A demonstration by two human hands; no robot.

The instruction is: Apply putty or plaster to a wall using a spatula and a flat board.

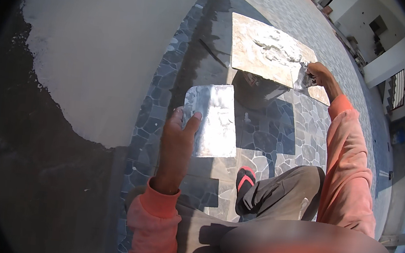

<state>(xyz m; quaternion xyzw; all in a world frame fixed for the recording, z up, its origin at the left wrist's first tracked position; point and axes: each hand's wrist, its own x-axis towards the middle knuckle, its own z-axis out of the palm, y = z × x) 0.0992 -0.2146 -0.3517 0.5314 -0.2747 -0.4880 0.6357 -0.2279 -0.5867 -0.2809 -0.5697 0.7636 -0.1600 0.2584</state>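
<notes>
My left hand point(182, 129) grips a flat metal plastering plate point(215, 123) by its left edge, thumb on top; the sheet has rounded corners and a few pale smears. Farther off to the right, my right hand point(319, 73) is closed around a metal putty knife point(302, 80), its handle mostly hidden by the fingers. The blade rests at the right part of a beige board point(250, 58). A heap of wet white plaster point(278, 45) lies spread across that board, just left of the blade. Under the board stands a dark bucket point(257, 90).
At left rises a wall point(108, 44), coated pale grey above and bare dark grey point(52, 170) below. Stone-patterned paving point(310, 122) covers the ground. A thin dark strip point(213, 53) lies left of the board. My foot in a flip-flop point(245, 179) is below the board. A building point(368, 25) stands far right.
</notes>
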